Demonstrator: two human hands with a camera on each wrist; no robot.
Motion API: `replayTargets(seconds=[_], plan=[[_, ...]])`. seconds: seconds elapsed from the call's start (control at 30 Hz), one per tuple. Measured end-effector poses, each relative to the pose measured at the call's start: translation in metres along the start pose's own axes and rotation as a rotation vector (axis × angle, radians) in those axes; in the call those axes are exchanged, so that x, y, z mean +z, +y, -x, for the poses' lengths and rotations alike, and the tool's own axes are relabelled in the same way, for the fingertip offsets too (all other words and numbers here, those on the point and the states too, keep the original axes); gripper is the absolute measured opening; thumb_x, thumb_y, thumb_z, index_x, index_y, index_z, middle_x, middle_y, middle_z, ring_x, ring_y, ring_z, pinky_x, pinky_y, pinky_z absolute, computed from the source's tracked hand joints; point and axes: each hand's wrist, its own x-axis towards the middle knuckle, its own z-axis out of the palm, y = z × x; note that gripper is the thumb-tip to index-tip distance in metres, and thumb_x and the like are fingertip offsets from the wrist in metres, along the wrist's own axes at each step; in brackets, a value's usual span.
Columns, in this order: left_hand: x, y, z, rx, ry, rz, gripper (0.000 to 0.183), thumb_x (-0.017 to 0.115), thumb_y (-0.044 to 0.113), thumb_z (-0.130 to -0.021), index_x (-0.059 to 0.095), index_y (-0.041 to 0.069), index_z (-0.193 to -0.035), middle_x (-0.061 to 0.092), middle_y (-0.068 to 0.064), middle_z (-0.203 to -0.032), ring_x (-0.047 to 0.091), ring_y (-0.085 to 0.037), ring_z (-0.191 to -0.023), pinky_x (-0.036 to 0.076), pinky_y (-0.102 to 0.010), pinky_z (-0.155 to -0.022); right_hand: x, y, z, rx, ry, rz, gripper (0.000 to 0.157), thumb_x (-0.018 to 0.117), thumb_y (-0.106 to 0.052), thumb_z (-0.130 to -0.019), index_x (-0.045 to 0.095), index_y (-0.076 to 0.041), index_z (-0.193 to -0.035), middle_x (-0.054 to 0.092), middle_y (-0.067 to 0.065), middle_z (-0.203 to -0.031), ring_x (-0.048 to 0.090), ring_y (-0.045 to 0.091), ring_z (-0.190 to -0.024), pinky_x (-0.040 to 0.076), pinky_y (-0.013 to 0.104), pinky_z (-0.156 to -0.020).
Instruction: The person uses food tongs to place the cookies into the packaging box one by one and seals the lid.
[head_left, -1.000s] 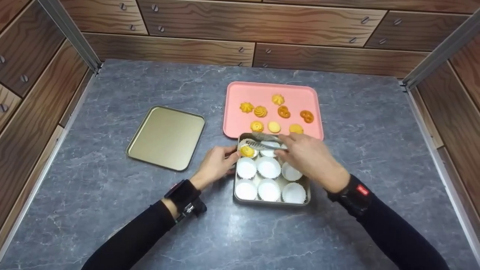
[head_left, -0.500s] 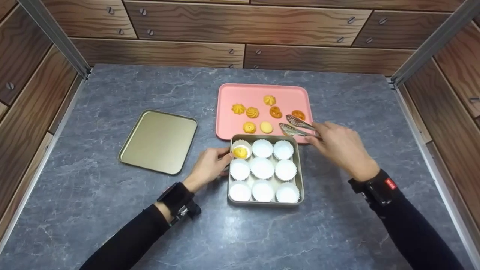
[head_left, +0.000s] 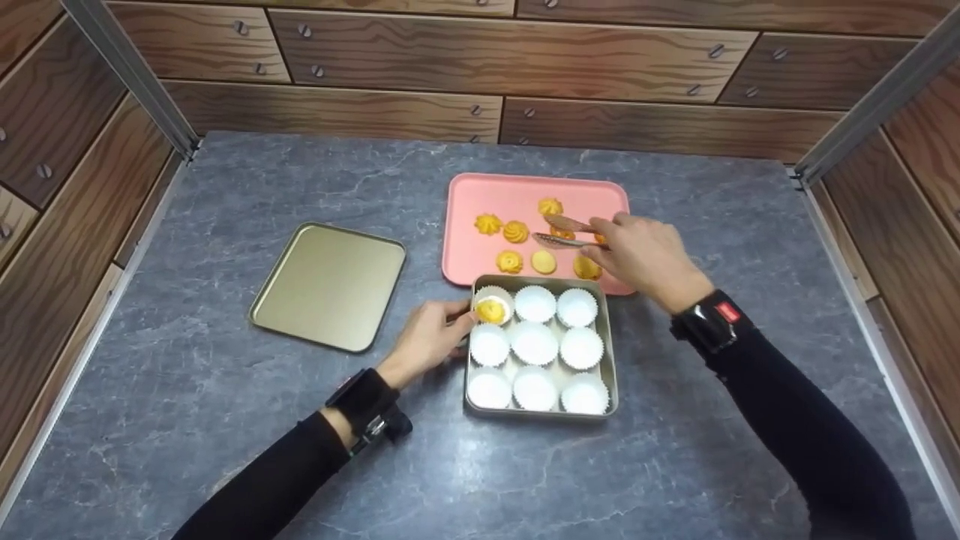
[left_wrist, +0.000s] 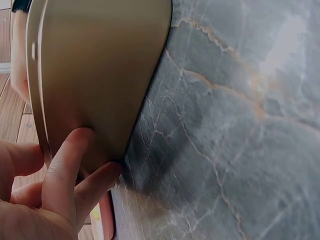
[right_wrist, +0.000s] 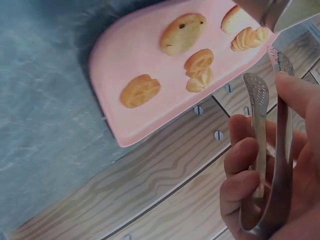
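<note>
My left hand (head_left: 427,337) holds the left side of a square metal tin (head_left: 540,413), thumb at the rim and fingers against the outer wall (left_wrist: 100,70). Inside the tin stand several white paper baking cups (head_left: 535,343). The far-left cup contains a yellow cookie (head_left: 491,310); the others look bare. My right hand (head_left: 649,259) grips metal tongs (right_wrist: 285,165), whose perforated ends are apart. In the head view these ends hover over a pink tray (head_left: 463,196), around a pretzel-shaped cookie (head_left: 562,233) that they partly cover.
Several more cookies lie on the tray, among them a swirl cookie (head_left: 515,232), a smooth round cookie (head_left: 544,262) and a star-shaped one (head_left: 487,223). A flat gold lid (head_left: 330,289) lies left of the tin. Wood-patterned walls (head_left: 390,56) enclose the grey marbled table (head_left: 330,450).
My right hand has carried the tongs from over the tin to the tray's right side, then leftward to the middle pretzel cookie. My left hand stays at the tin.
</note>
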Motion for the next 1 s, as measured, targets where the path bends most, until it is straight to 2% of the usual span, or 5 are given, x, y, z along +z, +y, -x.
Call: replayTargets(seconds=[0.17,0.3,0.57,0.77,1.0], plan=[[0.0,0.001,0.0,0.0,0.005,-0.001,0.05,0.061,0.023,-0.105,0.05,0.002,-0.15,0.07,-0.018,-0.13,0.073,-0.026,-0.072,0.056,-0.029,-0.045,-0.001,-0.009,-0.023,0.005,-0.065,0.045,0.04,0.07,-0.039,-0.099,0.071,-0.002,-0.114,0.065,0.014,-0.088,0.065,0.034,-0.071,0.06,0.053,-0.058],[0.001,0.002,0.0,0.007,0.006,-0.004,0.049,0.061,0.024,-0.105,0.051,0.003,-0.149,0.072,-0.017,-0.126,0.072,-0.03,-0.069,0.056,-0.03,-0.044,0.004,-0.015,-0.035,-0.007,-0.083,0.079,0.039,0.07,-0.039,-0.1,0.071,0.0,-0.105,0.067,0.016,-0.087,0.066,0.035,-0.072,0.062,0.053,-0.06],[0.003,-0.001,0.0,0.052,0.012,0.015,0.046,0.061,0.019,-0.105,0.054,-0.002,-0.146,0.07,-0.021,-0.127,0.074,-0.02,-0.076,0.065,-0.039,-0.059,0.015,-0.031,-0.05,-0.01,-0.076,0.108,0.041,0.068,-0.038,-0.099,0.072,0.003,-0.099,0.067,0.019,-0.083,0.066,0.04,-0.071,0.06,0.055,-0.058],[0.002,-0.002,0.0,0.045,0.008,0.026,0.046,0.06,0.018,-0.105,0.053,-0.001,-0.146,0.068,-0.023,-0.13,0.075,-0.02,-0.081,0.067,-0.038,-0.065,0.018,-0.039,-0.057,0.004,-0.112,0.167,0.044,0.065,-0.039,-0.1,0.072,0.004,-0.098,0.066,0.019,-0.083,0.065,0.038,-0.073,0.059,0.054,-0.059],[0.003,-0.001,0.0,0.034,0.001,0.036,0.047,0.06,0.018,-0.105,0.052,-0.001,-0.147,0.066,-0.023,-0.132,0.075,-0.02,-0.084,0.067,-0.038,-0.068,0.019,-0.042,-0.06,0.033,-0.156,0.183,0.047,0.062,-0.042,-0.102,0.073,0.003,-0.092,0.066,0.02,-0.082,0.065,0.038,-0.073,0.059,0.053,-0.057]])
